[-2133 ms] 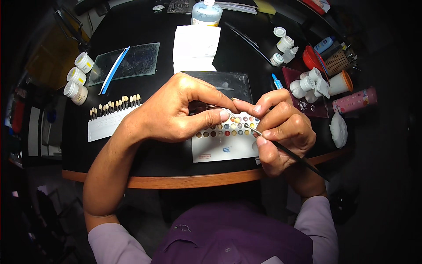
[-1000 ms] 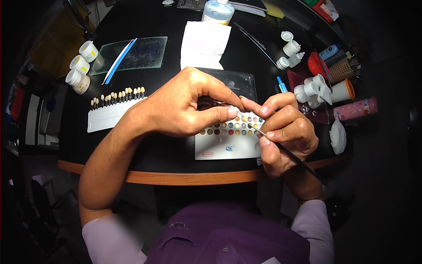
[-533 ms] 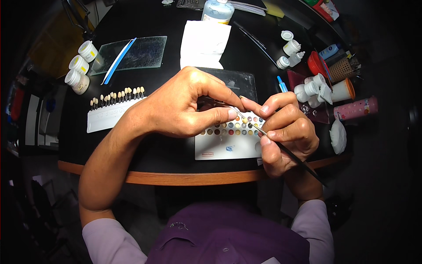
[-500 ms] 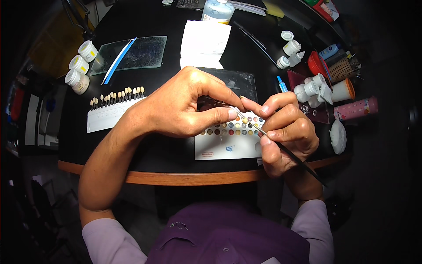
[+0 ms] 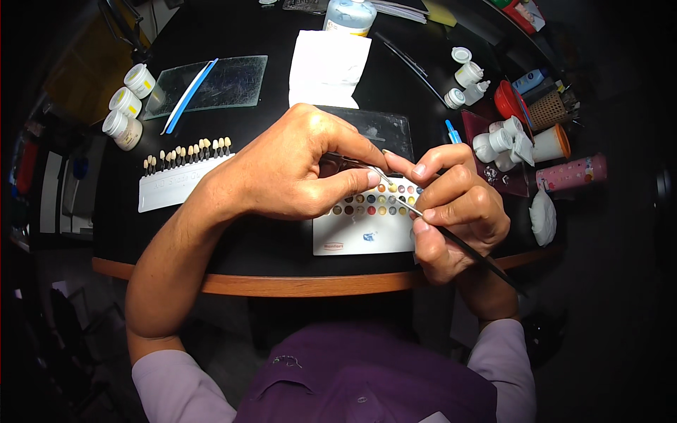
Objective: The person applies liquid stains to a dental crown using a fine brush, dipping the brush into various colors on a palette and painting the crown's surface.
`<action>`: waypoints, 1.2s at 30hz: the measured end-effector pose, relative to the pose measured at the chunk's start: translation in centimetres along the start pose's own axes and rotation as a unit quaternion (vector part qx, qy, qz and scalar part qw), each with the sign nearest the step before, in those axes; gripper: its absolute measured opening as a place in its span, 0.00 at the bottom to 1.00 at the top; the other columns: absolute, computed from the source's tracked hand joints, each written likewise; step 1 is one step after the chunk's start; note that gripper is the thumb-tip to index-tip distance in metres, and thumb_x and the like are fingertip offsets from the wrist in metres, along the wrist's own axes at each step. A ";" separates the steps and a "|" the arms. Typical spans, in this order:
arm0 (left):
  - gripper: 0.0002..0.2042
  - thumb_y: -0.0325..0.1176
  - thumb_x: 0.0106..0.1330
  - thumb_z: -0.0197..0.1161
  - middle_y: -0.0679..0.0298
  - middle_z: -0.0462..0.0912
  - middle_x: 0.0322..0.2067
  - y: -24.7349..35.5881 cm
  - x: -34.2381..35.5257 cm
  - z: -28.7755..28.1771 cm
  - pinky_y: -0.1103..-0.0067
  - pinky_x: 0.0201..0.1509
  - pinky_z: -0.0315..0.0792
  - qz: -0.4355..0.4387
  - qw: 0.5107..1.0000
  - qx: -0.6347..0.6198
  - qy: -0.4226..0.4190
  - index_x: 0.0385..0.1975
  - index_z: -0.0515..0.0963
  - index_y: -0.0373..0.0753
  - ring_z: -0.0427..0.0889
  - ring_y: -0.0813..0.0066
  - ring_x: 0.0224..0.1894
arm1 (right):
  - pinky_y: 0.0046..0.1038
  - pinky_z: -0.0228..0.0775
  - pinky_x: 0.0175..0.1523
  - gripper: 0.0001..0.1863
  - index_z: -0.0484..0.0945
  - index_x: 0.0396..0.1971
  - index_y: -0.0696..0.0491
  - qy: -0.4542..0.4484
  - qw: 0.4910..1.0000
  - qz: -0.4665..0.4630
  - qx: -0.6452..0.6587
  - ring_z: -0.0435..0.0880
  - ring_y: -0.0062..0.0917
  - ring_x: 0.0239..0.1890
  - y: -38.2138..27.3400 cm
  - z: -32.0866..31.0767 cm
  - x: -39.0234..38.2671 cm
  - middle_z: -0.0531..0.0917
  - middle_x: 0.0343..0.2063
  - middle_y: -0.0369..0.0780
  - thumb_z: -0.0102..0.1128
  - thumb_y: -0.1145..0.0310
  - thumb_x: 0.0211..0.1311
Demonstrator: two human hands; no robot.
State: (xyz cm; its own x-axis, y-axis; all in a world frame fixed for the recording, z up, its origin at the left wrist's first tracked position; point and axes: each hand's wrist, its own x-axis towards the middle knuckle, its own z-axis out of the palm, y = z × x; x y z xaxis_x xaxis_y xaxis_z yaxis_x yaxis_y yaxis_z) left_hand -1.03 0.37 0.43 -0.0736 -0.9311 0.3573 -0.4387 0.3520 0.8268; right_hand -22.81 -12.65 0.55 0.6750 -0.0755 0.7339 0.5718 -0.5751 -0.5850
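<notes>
Head view: our left hand [image 5: 285, 173] pinches a slim metal tool [image 5: 383, 176]; our right hand [image 5: 462, 204] grips a slender dark-handled brush [image 5: 479, 258], its tip near that tool's end. Beneath our hands, on the bench [image 5: 240, 250], lies a white palette [image 5: 395, 242] with coloured spots.

White palette [image 5: 345, 233] partly behind right hand [image 5: 462, 208]
</notes>
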 end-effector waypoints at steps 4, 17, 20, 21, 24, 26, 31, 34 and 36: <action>0.12 0.27 0.67 0.71 0.51 0.90 0.29 -0.1 -0.1 0.0 0.73 0.36 0.79 -0.001 1.000 0.028 0.010 0.49 0.91 0.32 0.90 0.65 0.31 | 0.41 0.86 0.55 0.13 0.83 0.32 0.56 0.020 0.999 -0.008 -0.048 0.85 0.39 0.47 0.2 0.5 0.2 0.86 0.31 0.40 0.69 0.86 0.46; 0.10 0.29 0.68 0.72 0.52 0.89 0.27 0.0 0.0 0.2 0.71 0.34 0.77 0.008 0.999 0.034 0.017 0.45 0.90 0.31 0.88 0.63 0.29 | 0.38 0.81 0.54 0.17 0.89 0.37 0.55 -0.014 0.996 -0.029 -0.083 0.86 0.37 0.47 0.3 0.8 0.3 0.90 0.34 0.38 0.77 0.85 0.45; 0.11 0.29 0.68 0.72 0.52 0.90 0.28 -0.2 -0.1 0.2 0.72 0.35 0.77 -0.001 1.000 0.023 0.016 0.46 0.91 0.31 0.88 0.65 0.29 | 0.53 0.85 0.65 0.15 0.84 0.38 0.56 -0.041 0.998 0.000 -0.053 0.82 0.39 0.50 -0.3 0.3 0.4 0.87 0.33 0.42 0.69 0.86 0.49; 0.11 0.29 0.68 0.72 0.52 0.90 0.29 -0.2 -0.2 0.1 0.73 0.35 0.77 -0.005 1.000 0.014 0.013 0.47 0.91 0.32 0.88 0.66 0.29 | 0.55 0.84 0.65 0.14 0.83 0.38 0.57 -0.031 0.999 0.008 -0.033 0.81 0.39 0.50 -0.4 0.1 0.4 0.86 0.32 0.42 0.66 0.84 0.50; 0.13 0.29 0.68 0.72 0.53 0.91 0.29 0.0 -0.1 -0.2 0.74 0.36 0.78 -0.031 0.999 0.008 -0.016 0.50 0.91 0.34 0.88 0.68 0.29 | 0.42 0.83 0.58 0.11 0.80 0.33 0.56 0.032 0.999 0.026 0.018 0.84 0.37 0.44 0.0 -0.1 -0.1 0.83 0.27 0.39 0.63 0.83 0.46; 0.14 0.28 0.67 0.72 0.53 0.91 0.29 0.1 0.0 -0.3 0.74 0.36 0.78 -0.024 0.999 0.009 -0.020 0.52 0.92 0.35 0.88 0.69 0.29 | 0.42 0.85 0.58 0.10 0.79 0.32 0.57 0.043 0.998 0.047 0.016 0.83 0.37 0.44 -0.1 0.1 -0.4 0.82 0.27 0.40 0.61 0.83 0.47; 0.16 0.27 0.67 0.72 0.54 0.91 0.28 0.0 -0.2 -0.2 0.75 0.35 0.78 -0.003 1.000 0.009 -0.022 0.53 0.92 0.38 0.87 0.70 0.28 | 0.41 0.91 0.52 0.10 0.74 0.28 0.57 0.072 0.996 0.030 0.034 0.83 0.35 0.42 0.1 0.4 -0.2 0.77 0.25 0.40 0.58 0.86 0.46; 0.16 0.28 0.67 0.72 0.54 0.90 0.28 0.1 -0.1 -0.1 0.74 0.35 0.77 -0.009 1.000 -0.011 -0.022 0.53 0.92 0.38 0.87 0.71 0.28 | 0.43 0.91 0.53 0.11 0.74 0.28 0.56 0.055 0.998 0.031 0.005 0.83 0.35 0.41 -0.2 0.1 -0.1 0.78 0.26 0.40 0.59 0.86 0.45; 0.16 0.28 0.67 0.73 0.54 0.90 0.28 0.1 -0.1 -0.1 0.74 0.34 0.77 0.003 1.000 -0.004 -0.021 0.54 0.92 0.38 0.87 0.71 0.27 | 0.41 0.90 0.52 0.11 0.74 0.28 0.56 0.049 0.998 0.026 -0.001 0.84 0.35 0.41 -0.2 0.0 -0.1 0.78 0.26 0.40 0.59 0.87 0.45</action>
State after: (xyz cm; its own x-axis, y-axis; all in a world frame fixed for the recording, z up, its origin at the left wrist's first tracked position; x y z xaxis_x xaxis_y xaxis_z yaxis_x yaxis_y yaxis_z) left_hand -0.94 0.51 0.54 -0.1134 -0.9319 0.3445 -0.4317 0.3585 0.8277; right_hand -22.97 -12.55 0.60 0.6553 -0.1838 0.7327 0.5358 -0.5706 -0.6223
